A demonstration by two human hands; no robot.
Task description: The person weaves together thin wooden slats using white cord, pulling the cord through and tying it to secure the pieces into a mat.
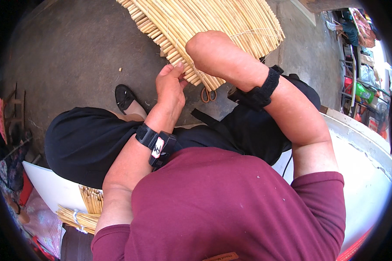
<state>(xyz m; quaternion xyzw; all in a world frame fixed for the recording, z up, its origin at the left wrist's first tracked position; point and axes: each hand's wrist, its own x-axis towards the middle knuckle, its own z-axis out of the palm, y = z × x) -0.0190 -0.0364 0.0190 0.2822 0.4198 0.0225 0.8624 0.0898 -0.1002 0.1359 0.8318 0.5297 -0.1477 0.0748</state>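
Stick mat [217, 19] far of both hands, sticks running far-left to near-right; left hand [169, 85] at its left edge, thumb and fingers nearly closed, pinching it; right hand [210, 51] over mat, fingers hidden, grip can't be told.

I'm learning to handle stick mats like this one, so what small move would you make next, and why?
I'd probably nudge the nearest sticks even with the left hand: it is at the left edge of the stick mat, where the ends look uneven. The right hand is over the mat's near part, its fingers hidden.
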